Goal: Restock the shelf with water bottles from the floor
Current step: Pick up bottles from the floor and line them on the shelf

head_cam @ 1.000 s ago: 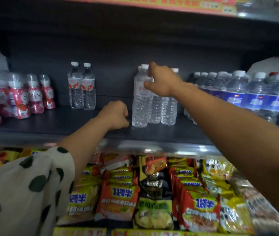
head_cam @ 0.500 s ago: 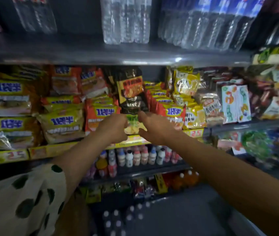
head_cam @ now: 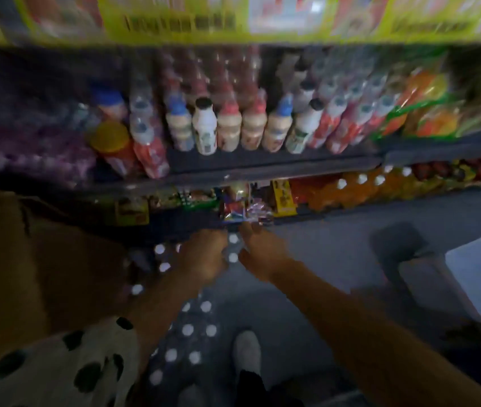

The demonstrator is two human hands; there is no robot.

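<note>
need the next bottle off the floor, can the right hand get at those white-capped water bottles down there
Probably yes. The right hand is already down beside the white-capped clear water bottles on the floor, with nothing visible between them. Blur hides whether its grip has closed on one.

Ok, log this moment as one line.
phase: reaching down | left hand, right hand: at white-capped clear water bottles on floor | grip: unclear, blurred

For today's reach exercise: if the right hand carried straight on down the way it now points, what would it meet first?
Probably the white-capped water bottles on the floor just under the right hand; blur hides the exact gap.
</note>
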